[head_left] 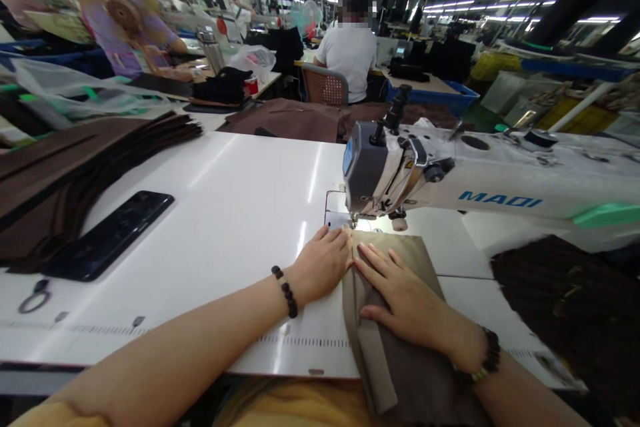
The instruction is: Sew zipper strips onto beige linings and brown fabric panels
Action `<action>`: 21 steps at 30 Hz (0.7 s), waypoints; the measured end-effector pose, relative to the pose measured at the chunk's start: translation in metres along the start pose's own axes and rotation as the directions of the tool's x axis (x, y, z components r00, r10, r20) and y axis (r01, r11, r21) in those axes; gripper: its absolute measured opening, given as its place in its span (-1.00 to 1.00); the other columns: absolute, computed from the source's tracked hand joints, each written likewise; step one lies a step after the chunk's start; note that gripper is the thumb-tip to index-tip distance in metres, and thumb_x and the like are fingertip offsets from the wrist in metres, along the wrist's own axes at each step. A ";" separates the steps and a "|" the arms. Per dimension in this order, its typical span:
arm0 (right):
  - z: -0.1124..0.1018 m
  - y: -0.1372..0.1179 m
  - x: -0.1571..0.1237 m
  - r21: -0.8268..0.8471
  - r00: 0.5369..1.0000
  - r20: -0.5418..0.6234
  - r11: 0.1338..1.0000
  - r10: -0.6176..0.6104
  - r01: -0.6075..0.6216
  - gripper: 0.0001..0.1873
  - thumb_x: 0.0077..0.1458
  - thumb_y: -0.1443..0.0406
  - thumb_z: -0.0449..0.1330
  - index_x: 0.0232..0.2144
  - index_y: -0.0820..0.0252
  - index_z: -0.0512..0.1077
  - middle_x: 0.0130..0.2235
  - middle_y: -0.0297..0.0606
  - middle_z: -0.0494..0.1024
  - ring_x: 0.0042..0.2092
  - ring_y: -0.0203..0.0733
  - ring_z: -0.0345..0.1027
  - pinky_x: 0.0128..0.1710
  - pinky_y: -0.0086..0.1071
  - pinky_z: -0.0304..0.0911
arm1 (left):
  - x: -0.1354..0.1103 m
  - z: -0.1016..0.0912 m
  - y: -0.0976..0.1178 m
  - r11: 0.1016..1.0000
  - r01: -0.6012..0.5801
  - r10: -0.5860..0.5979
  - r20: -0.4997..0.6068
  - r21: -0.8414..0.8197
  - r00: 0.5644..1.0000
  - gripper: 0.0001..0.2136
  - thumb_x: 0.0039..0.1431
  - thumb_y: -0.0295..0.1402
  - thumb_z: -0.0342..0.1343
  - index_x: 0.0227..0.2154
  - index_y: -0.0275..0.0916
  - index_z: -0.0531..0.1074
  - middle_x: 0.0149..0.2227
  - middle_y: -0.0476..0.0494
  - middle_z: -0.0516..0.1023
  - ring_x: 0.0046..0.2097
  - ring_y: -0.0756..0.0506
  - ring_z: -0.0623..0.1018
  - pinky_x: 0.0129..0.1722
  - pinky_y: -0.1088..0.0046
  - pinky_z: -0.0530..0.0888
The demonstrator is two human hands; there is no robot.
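Brown cloth (415, 360) lies folded lengthwise — left hand (323, 263) flattened at edge, right hand (405, 297) spread.

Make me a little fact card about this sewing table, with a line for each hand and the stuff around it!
Table: white tabletop
Machine: white sewing machine with blue lettering
Left hand: at the brown fabric piece's left edge, close to the needle area
Right hand: flat on that fabric, fingers spread
Wrists: dark beaded bracelets on both
Left side: black smartphone beside stacked brown fabric panels
Right side: dark brown fabric pile
Beyond: person in white shirt, back turned
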State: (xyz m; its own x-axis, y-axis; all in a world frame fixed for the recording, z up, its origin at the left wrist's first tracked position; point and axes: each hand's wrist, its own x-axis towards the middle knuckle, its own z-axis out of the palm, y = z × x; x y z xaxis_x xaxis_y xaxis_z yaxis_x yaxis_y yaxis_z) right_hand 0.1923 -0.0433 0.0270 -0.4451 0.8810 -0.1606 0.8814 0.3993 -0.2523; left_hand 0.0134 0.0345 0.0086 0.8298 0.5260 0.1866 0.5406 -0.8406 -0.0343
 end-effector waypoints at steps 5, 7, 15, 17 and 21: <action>-0.002 0.018 0.020 -0.023 0.997 -0.074 0.999 -0.026 0.025 -0.25 0.02 0.05 0.11 0.20 0.15 -0.01 0.26 -0.07 -0.14 0.27 -0.03 -0.31 0.19 0.02 -0.21 | 0.020 0.007 -0.011 0.998 0.063 -0.063 0.002 0.015 0.998 -0.60 0.27 -0.27 -0.14 0.00 -0.53 0.24 0.07 -0.39 0.28 0.12 -0.28 0.23 0.08 0.15 0.19; 0.000 0.023 0.023 -0.044 0.992 -0.113 0.998 -0.048 0.043 -0.26 0.04 0.04 0.09 0.20 0.16 -0.02 0.26 -0.07 -0.15 0.27 -0.04 -0.32 0.19 0.00 -0.21 | 0.023 0.007 -0.016 0.998 0.058 -0.058 0.002 0.008 0.998 -0.62 0.26 -0.28 -0.12 -0.01 -0.53 0.25 0.06 -0.39 0.28 0.12 -0.29 0.23 0.08 0.13 0.20; 0.004 0.030 0.023 -0.036 0.979 -0.168 0.993 -0.118 0.114 -0.29 0.11 -0.01 -0.04 0.21 0.18 -0.06 0.25 -0.14 -0.08 0.27 -0.10 -0.27 0.19 -0.01 -0.18 | -0.022 -0.026 0.019 0.953 -0.135 0.143 0.011 -0.272 0.990 -0.76 0.24 -0.33 -0.06 -0.11 -0.36 0.31 -0.11 -0.20 0.40 -0.08 -0.11 0.40 -0.04 0.37 0.37; 0.004 0.030 0.023 -0.024 0.978 -0.167 0.992 -0.129 0.127 -0.30 0.12 -0.02 -0.06 0.21 0.18 -0.05 0.25 -0.14 -0.05 0.27 -0.09 -0.26 0.19 0.00 -0.19 | -0.040 -0.035 0.034 0.897 -0.198 0.211 -0.009 -0.395 0.977 -0.75 0.26 -0.32 -0.10 -0.09 -0.33 0.30 -0.08 -0.18 0.39 -0.07 -0.09 0.39 -0.04 0.41 0.38; 0.003 0.030 0.022 -0.005 0.982 -0.141 0.992 -0.122 0.122 -0.32 0.14 -0.02 -0.11 0.21 0.17 -0.06 0.24 -0.16 -0.04 0.26 -0.07 -0.24 0.19 0.03 -0.21 | -0.064 -0.040 0.047 0.860 -0.219 0.236 -0.021 -0.462 0.972 -0.76 0.29 -0.39 -0.17 -0.07 -0.31 0.30 0.01 -0.17 0.35 0.00 -0.08 0.36 0.02 0.46 0.35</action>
State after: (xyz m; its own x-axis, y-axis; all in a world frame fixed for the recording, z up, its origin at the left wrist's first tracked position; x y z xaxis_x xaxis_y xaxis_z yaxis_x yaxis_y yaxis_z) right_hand 0.2083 -0.0127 0.0130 -0.5224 0.8527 0.0076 0.8212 0.5054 -0.2651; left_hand -0.0197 -0.0443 0.0338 0.9308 0.3099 0.1936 0.2191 -0.8974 0.3830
